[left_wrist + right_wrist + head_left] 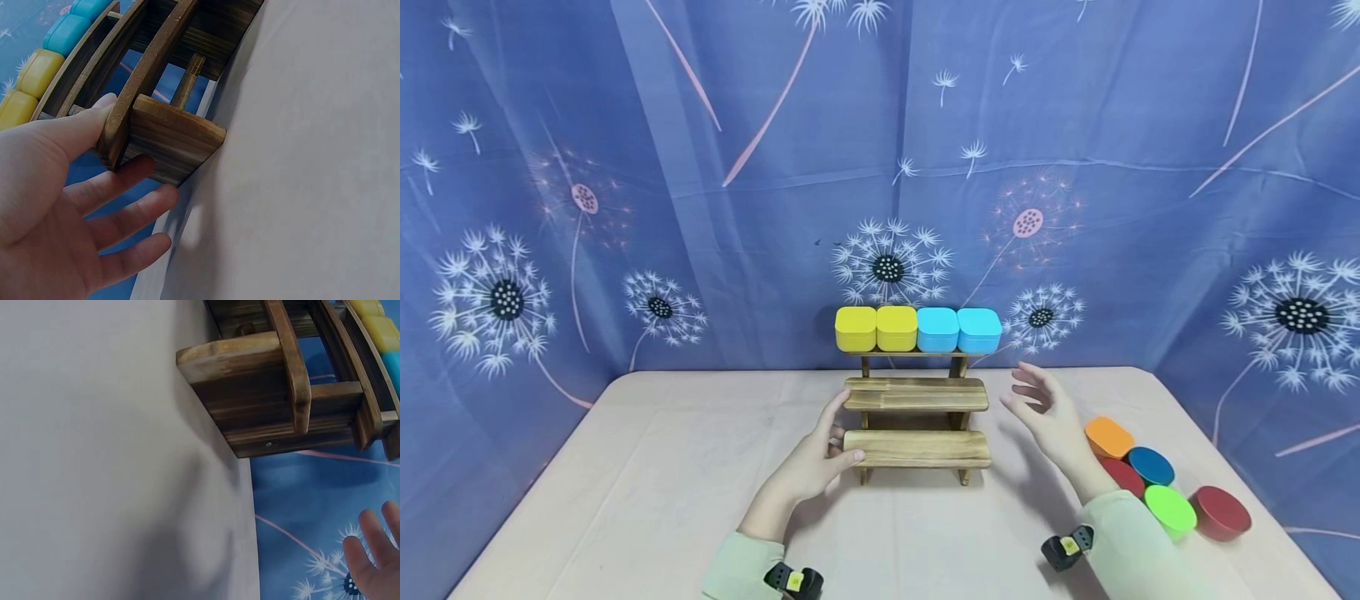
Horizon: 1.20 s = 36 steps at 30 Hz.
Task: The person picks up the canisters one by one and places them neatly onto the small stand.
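A three-tier wooden stand (pixel 917 450) stands on the table. Along its top tier sit two yellow boxes (pixel 856 329) and two light-blue boxes (pixel 979 330) in a row. My left hand (pixel 808 467) is at the stand's left end; its thumb rests on the end of the lowest board, and its other fingers are extended beside the stand. In the left wrist view the thumb (pixel 105 100) touches that board's edge. To the right of the stand my right hand (pixel 1043 410) hovers with nothing in it, fingers loosely bent and apart from the wood.
Right of the right forearm lie an orange box (pixel 1109 437), a dark-blue box (pixel 1152 466), a red box (pixel 1122 477), a bright-green box (pixel 1171 512) and a dark-red box (pixel 1222 512). A blue dandelion-print cloth (pixel 760 250) hangs behind the pale tabletop (pixel 662 483).
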{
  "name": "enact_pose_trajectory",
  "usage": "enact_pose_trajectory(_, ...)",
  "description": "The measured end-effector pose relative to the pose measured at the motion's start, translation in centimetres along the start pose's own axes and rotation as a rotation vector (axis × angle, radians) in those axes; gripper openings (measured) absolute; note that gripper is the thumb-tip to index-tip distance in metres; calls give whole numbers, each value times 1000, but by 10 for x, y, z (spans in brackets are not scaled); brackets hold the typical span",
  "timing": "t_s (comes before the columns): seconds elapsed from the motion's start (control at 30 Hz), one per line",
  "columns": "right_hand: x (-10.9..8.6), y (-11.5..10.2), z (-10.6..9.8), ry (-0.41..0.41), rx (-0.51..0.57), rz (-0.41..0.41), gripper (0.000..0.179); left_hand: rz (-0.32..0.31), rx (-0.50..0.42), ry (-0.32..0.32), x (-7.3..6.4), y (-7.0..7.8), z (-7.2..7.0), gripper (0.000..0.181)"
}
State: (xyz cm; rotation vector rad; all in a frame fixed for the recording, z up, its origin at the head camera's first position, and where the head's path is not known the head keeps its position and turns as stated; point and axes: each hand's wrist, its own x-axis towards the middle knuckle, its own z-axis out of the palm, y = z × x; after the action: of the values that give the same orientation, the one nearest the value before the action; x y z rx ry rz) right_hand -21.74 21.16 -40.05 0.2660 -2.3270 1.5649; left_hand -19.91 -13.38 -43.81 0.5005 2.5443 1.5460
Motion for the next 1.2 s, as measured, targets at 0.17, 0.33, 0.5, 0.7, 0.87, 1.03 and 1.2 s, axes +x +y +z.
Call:
enact_pose_trajectory(0.17, -7, 2, -8, 31, -50, 15, 55, -5, -1, 0, 0, 1, 0, 87)
enact_pose_trajectory(0.33, -12, 6, -17, 73, -106, 63, 55, -11, 3, 1, 0, 2, 1, 87)
enact_pose_trajectory(0.5, -16, 9, -27, 132, -132, 126, 57, -15, 13, 4, 0, 2, 1, 87)
enact_pose_trajectory(0.7, -19, 12, -40, 212, -161, 211, 59, -13, 11, 5, 1, 1, 2, 87)
enact_pose_trajectory(0.87, -22, 14, -52, 251, -188, 279, 62, -12, 23, 7, 1, 1, 2, 87)
enact_pose_trajectory(1.03, -27, 15, -62, 255, -220, 349, 66, -15, 19, 5, 1, 1, 2, 88)
enact_pose_trajectory(1.2, -31, 14, -70, 230, -236, 386, 72, -16, 20, 7, 0, 1, 0, 88)
